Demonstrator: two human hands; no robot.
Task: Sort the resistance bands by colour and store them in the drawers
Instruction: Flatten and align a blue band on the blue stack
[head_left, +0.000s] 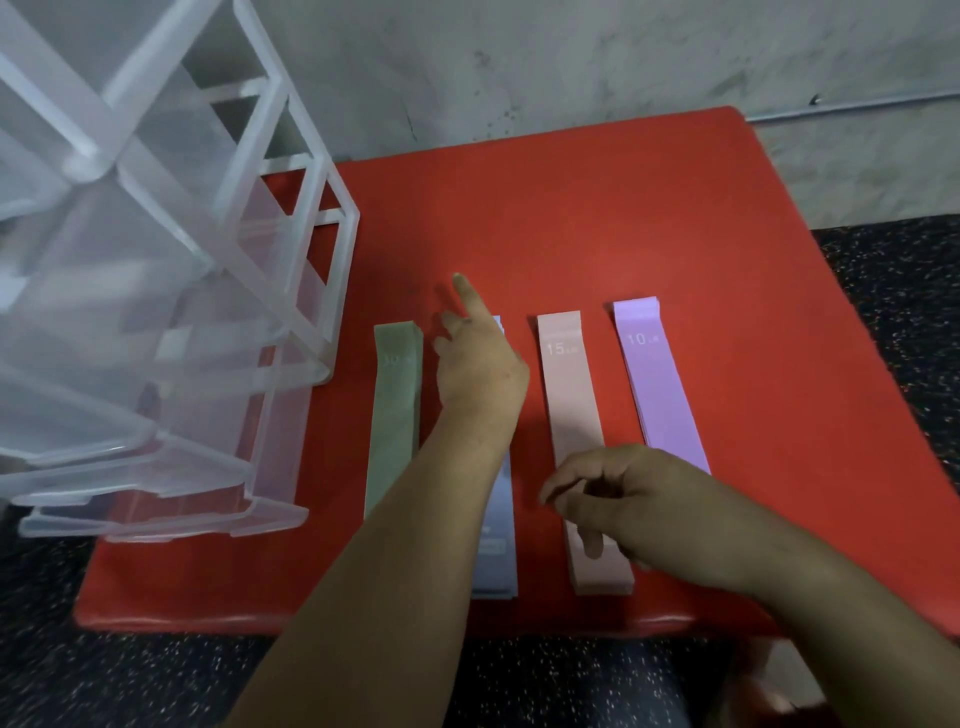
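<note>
Several flat resistance bands lie side by side on a red table: a green band, a blue band mostly hidden under my left arm, a pink band and a purple band. My left hand hovers over the blue band's far end with the index finger stretched out and nothing in it. My right hand rests over the near part of the pink band, fingers loosely curled, one fingertip touching the band. A clear plastic drawer unit stands at the left, with its lower drawers pulled out.
A grey wall runs behind the table. Dark speckled floor surrounds it on the right and in front. The open drawers jut toward me at the table's left front corner, close to the green band.
</note>
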